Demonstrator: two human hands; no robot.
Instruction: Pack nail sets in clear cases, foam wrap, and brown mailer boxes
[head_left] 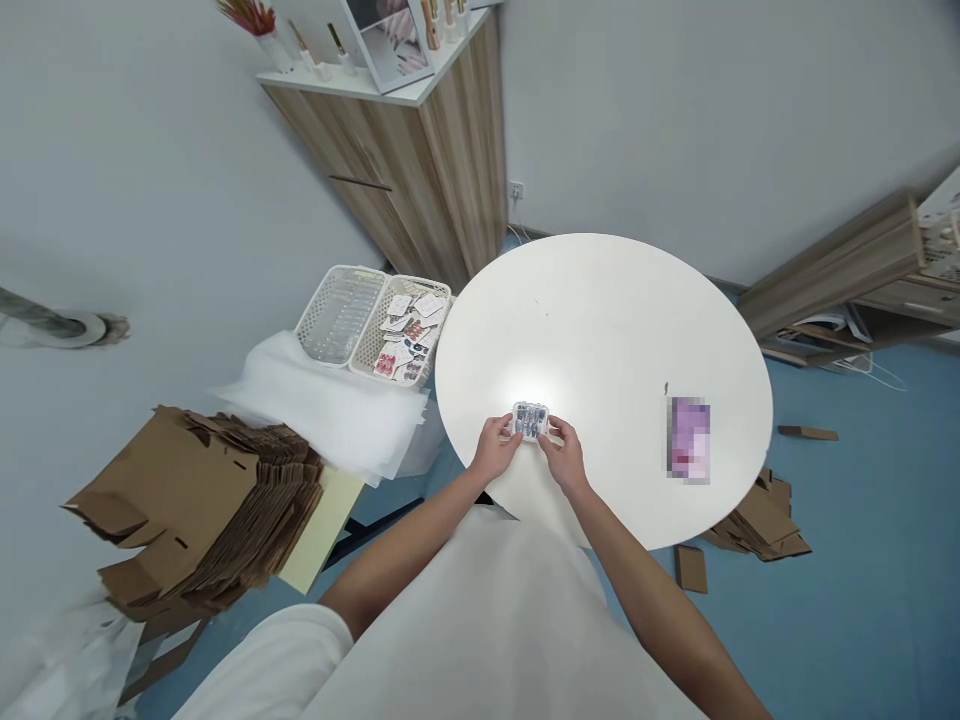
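Observation:
Between my two hands is a small clear plastic case of press-on nails (530, 422), over the near part of the round white table (600, 300). Fingers of my left hand (495, 448) grip its left side, the thumb at the lower corner. On the opposite side my right hand (564, 452) pinches the right edge in the same way. Rows of dark nails show through the case, which looks closed. Left of the table, one white basket (444, 365) holds cards of press-on nails (409, 335), and another holds stacked clear plastic cases (343, 310).
A blurred-out purple item (688, 440) lies on the table's right side. White foam sheets (330, 400) and a stack of flattened cardboard boxes (202, 500) stand at the left. Behind is a wooden cabinet (420, 160); more cardboard (765, 515) lies on the floor at right.

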